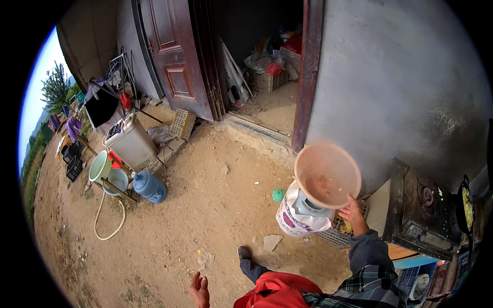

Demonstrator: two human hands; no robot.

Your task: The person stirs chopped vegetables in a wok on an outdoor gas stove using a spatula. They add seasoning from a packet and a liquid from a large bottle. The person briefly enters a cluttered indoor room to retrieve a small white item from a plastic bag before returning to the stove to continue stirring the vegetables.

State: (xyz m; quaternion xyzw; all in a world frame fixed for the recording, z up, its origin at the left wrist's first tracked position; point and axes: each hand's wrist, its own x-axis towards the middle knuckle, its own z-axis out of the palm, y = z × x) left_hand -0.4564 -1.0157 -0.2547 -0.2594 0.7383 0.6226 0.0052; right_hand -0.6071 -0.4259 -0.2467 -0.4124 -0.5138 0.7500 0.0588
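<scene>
My right hand (354,212) grips the lower right rim of a round orange plastic basket (328,172). The basket is tilted so its inside shows, with small scraps at the bottom. Under it, a grey plastic vessel (305,206) rests on a white printed sack (290,214); the basket hides part of both, and whether it touches them I cannot tell. My left hand (200,291) hangs low over the dirt ground at the bottom edge, holding nothing, its fingers loosely apart.
At right stands a sooty stove (423,205) beside a black pan (465,208). A green bag (279,195) lies by the sack. Ahead is an open doorway with a raised sill (257,134). Left are a blue water jug (149,187), a washstand basin (99,167) and a hose (97,218).
</scene>
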